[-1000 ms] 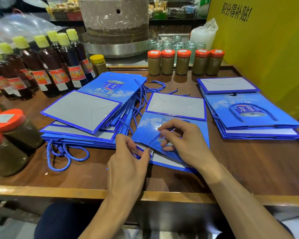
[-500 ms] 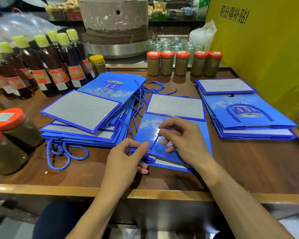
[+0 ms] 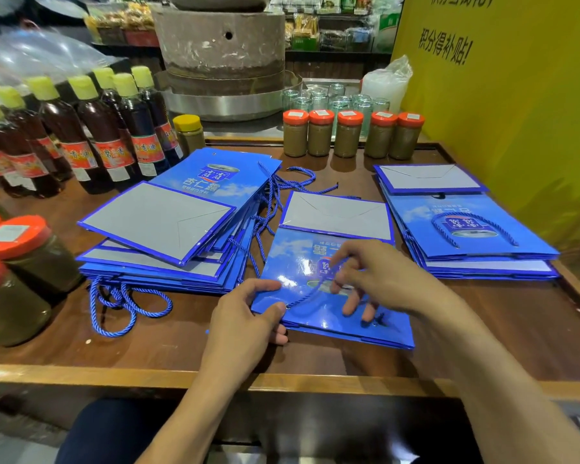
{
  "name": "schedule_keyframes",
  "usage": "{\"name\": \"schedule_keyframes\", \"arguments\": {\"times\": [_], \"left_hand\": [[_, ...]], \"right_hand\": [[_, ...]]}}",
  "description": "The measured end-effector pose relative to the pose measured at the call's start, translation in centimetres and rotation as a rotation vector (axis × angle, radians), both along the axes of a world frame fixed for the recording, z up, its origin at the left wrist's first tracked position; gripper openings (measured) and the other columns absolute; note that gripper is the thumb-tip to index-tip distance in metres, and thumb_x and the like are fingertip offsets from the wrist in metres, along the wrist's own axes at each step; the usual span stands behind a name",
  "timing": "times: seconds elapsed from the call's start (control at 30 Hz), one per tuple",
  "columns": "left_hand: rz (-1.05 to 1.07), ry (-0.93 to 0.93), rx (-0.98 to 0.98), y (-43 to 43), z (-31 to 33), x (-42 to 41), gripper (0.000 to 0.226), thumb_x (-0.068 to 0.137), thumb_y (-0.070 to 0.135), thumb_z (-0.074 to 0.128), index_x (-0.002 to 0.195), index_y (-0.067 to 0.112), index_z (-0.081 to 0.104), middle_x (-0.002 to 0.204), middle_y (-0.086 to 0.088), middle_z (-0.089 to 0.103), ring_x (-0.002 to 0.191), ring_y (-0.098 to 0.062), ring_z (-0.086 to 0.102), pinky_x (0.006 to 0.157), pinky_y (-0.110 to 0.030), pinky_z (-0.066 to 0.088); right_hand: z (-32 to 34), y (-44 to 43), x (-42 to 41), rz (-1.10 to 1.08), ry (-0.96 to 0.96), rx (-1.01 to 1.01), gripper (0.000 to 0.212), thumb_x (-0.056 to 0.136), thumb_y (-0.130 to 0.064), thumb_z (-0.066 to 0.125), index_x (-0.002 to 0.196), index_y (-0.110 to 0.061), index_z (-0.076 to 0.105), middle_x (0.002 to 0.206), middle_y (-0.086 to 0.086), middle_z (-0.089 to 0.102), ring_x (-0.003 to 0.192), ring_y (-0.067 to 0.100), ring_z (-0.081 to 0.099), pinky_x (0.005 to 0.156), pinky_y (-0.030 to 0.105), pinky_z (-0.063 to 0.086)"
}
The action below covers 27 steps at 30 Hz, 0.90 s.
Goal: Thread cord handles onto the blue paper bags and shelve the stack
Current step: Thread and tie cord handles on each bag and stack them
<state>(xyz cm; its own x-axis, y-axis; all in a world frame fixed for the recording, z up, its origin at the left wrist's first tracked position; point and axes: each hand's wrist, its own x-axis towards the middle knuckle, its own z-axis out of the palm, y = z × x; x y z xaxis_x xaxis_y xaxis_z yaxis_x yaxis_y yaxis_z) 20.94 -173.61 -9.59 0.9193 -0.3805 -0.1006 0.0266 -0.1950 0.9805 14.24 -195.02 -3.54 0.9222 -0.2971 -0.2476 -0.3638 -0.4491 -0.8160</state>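
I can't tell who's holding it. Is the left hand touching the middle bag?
Touching. The head view shows the left hand pinching the middle bag at its near corner, thumb on top.

On the yellow wall (image 3: 516,112) to your right you can read 积分得补贴!, with a cut-off line above it. The top bag (image 3: 215,175) of your left stack says 杏仁露 under a logo too small to read. Red bottle labels (image 3: 147,149) show 香油. Print on the middle bag (image 3: 292,262) is upside down and blurred.
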Motion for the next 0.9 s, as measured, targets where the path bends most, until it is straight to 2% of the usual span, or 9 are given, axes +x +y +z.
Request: {"name": "schedule_keyframes", "arguments": {"times": [0.17,0.23,0.3,0.4,0.53,0.67,0.77,0.83,0.9], "left_hand": [[0.003,0.012,0.004,0.2,-0.3,0.2,0.028,0.091,0.006,0.075,0.109,0.027,0.073,0.082,0.0,0.076,0.058,-0.028,0.073,0.07,-0.051,0.064],[-0.012,0.007,0.017,0.2,-0.3,0.2,0.03,0.091,0.009,0.076,0.113,0.029,0.073,0.093,-0.002,0.075,0.059,-0.026,0.074,0.071,-0.049,0.065],[-0.034,0.006,0.037,0.3,0.0,0.1,0.031,0.092,0.01,0.075,0.118,0.028,0.071,0.098,-0.006,0.075,0.062,-0.024,0.076,0.072,-0.045,0.065],[-0.048,0.013,0.051,0.5,0.6,-0.1,0.032,0.093,0.009,0.074,0.121,0.024,0.07,0.089,-0.004,0.077,0.063,-0.023,0.077,0.075,-0.042,0.065],[-0.054,-0.01,0.089,0.5,1.0,-0.4,0.032,0.096,0.012,0.072,0.124,0.025,0.067,0.093,-0.003,0.076,0.063,-0.017,0.076,0.067,-0.028,0.063],[-0.066,-0.04,0.11,0.6,1.1,-0.5,0.031,0.096,0.016,0.071,0.125,0.027,0.066,0.09,-0.001,0.076,0.062,-0.016,0.076,0.06,-0.019,0.058],[-0.072,-0.141,0.199,1.1,1.4,-0.6,0.044,0.093,0.028,0.074,0.133,0.035,0.055,0.095,-0.002,0.077,0.072,-0.02,0.075,0.067,-0.025,0.059],[-0.113,-0.336,0.502,1.2,2.3,-0.7,0.055,0.091,0.052,0.07,0.139,0.039,0.047,0.121,0.005,0.072,0.102,-0.021,0.07,0.085,-0.035,0.058],[-0.183,-0.51,0.864,1.4,3.6,-1.1,0.056,0.092,0.071,0.053,0.137,0.038,0.049,0.124,0.007,0.069,0.113,-0.019,0.065,0.086,-0.034,0.051]], "right_hand": [[4.4,-0.9,1.5,0.083,0.102,-1.032,0.019,0.096,-0.034,0.066,0.095,-0.016,0.066,0.083,0.005,0.071,0.072,0.024,0.067,0.067,0.035,0.057],[6.0,-1.4,2.2,0.15,0.072,-0.949,0.026,0.094,-0.043,0.071,0.088,-0.018,0.068,0.07,0.001,0.069,0.06,0.016,0.062,0.06,0.03,0.05],[7.6,-2.4,2.6,0.2,0.073,-0.618,0.029,0.092,-0.038,0.076,0.079,-0.014,0.07,0.057,0.003,0.068,0.043,0.014,0.055,0.049,0.026,0.046],[8.1,-3.8,3.3,0.232,0.035,-0.314,0.029,0.095,-0.029,0.075,0.077,-0.006,0.07,0.064,0.006,0.07,0.053,0.016,0.056,0.051,0.025,0.045],[5.3,-3.4,4.6,0.059,-0.188,-0.209,0.029,0.099,-0.024,0.071,0.08,-0.002,0.069,0.06,0.006,0.065,0.052,0.014,0.055,0.049,0.02,0.045],[1.3,-3.1,4.9,-0.105,-0.188,-0.311,0.029,0.096,-0.03,0.074,0.078,-0.007,0.071,0.059,0.003,0.069,0.051,0.015,0.062,0.058,0.034,0.055],[-0.5,-2.5,2.7,-0.175,-0.004,-0.543,0.029,0.096,-0.048,0.067,0.101,-0.02,0.067,0.09,0.003,0.076,0.084,0.022,0.07,0.077,0.045,0.058],[-1.4,-1.5,-0.1,-0.268,0.038,-0.751,0.052,0.099,-0.058,0.056,0.134,-0.019,0.054,0.124,0.007,0.065,0.115,0.029,0.059,0.091,0.045,0.053],[-2.6,-0.1,-2.7,-0.3,0.054,-0.78,0.072,0.101,-0.062,0.045,0.153,-0.013,0.036,0.147,0.011,0.049,0.135,0.033,0.045,0.107,0.046,0.044]]}}
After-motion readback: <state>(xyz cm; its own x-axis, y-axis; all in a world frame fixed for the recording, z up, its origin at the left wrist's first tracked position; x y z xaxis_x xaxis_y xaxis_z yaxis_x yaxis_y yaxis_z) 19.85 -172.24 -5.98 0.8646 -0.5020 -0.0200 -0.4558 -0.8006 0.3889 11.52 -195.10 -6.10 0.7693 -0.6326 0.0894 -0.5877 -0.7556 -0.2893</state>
